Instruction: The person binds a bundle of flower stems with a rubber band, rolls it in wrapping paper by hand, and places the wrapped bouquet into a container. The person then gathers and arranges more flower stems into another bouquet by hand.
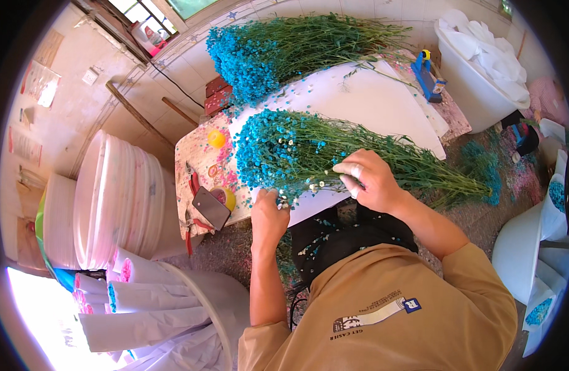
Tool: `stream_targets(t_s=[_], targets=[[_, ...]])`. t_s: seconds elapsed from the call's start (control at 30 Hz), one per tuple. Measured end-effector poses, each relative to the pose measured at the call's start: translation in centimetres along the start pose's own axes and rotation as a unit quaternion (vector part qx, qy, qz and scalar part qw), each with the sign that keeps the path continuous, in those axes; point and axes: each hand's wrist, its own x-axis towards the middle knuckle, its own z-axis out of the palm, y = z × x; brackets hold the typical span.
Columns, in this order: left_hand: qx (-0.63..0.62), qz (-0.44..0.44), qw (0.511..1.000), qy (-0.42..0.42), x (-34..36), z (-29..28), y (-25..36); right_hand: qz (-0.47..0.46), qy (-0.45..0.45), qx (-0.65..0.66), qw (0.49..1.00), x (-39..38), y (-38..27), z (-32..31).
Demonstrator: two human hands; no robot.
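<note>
A pale, tiled wall (74, 93) curves around the workroom, and at far left stands a stack of whitish round tubs (117, 204). Below them, paper-wrapped bundles (148, 297) lean in a big tub (232, 297), pink and blue flowers peeping from their ends. Along to the table (191, 148), speckled pink and blue: a yellow round thing (217, 138) near the edge, red-handled pliers, a dark phone (211, 209) tilted beside a yellow tape roll (230, 201). And here's the main bunch of flowers (334, 145), lying across the near side of the white paper (383, 93), blue heads to the left, green stems trailing right past the paper's edge. Behind it lies a second blue bunch (297, 49). The left hand (270, 216) is right at the lower edge of the blue heads, fingers curled; whether they grip a stem, one cannot tell. Over to the right hand (372, 179), above the near stems, white wrap around two fingers, thumb and forefinger bent with a small gap between, fingertips just beside a little white flower; any hold on it can't be made out. Further right, a blue tape dispenser (425, 80), then a white tub (470, 102) heaped with white sheets (482, 52).
</note>
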Motion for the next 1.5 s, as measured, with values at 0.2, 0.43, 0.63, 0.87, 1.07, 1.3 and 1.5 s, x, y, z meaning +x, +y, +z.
stream_targets(t_s=[0.2,0.43,0.63,0.87,1.07,1.3,1.5], targets=[[-0.064,0.021,0.998,-0.006,-1.2,-3.4,3.6,0.055,-0.001,-0.093,0.994,-2.0,3.3,0.5],[-0.037,0.007,0.999,-0.009,-3.1,-2.8,3.9,-0.043,0.071,-0.037,0.996,-1.1,0.7,0.3],[-0.014,0.034,0.997,0.072,-4.1,-5.9,7.3,-0.028,-0.019,-0.092,0.995,-1.4,-0.4,1.7],[0.026,0.116,0.98,0.161,-3.3,-4.3,6.0,-0.054,-0.063,-0.028,0.996,-1.4,-0.3,2.0],[0.117,0.08,0.988,0.068,-3.3,-2.0,3.7,-0.021,-0.089,-0.068,0.993,-2.0,1.1,3.4],[-0.087,-0.12,0.987,0.067,-0.2,1.1,-0.4,-0.006,-0.105,-0.01,0.994,-3.3,1.9,5.4],[-0.453,-0.185,0.807,0.331,1.8,-4.4,-4.5,0.014,-0.085,0.003,0.996,-3.6,2.8,5.3]])
